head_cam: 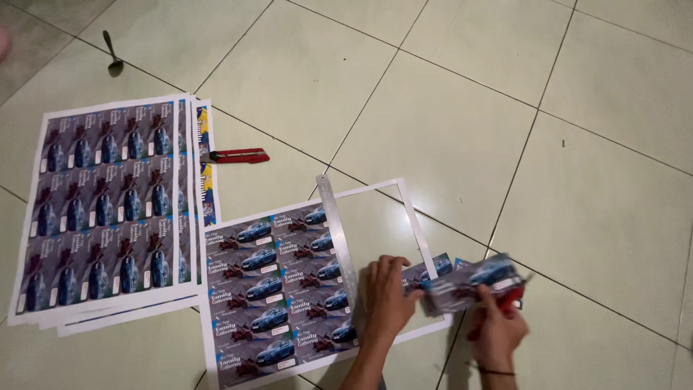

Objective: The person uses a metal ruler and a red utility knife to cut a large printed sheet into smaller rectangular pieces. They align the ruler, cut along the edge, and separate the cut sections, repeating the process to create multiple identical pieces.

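My left hand lies flat on a printed sheet of small blue car cards, beside a metal ruler that runs across the sheet. The sheet's right part is cut out, leaving a white paper frame. My right hand grips a strip of cut cards, blurred in motion, and something red shows between its fingers; what it is I cannot tell. A cut card lies by my left fingertips.
A stack of uncut printed sheets lies on the tiled floor at the left. A red-handled cutter rests beside the stack. A spoon lies at the far upper left. Pale floor tiles fill the right.
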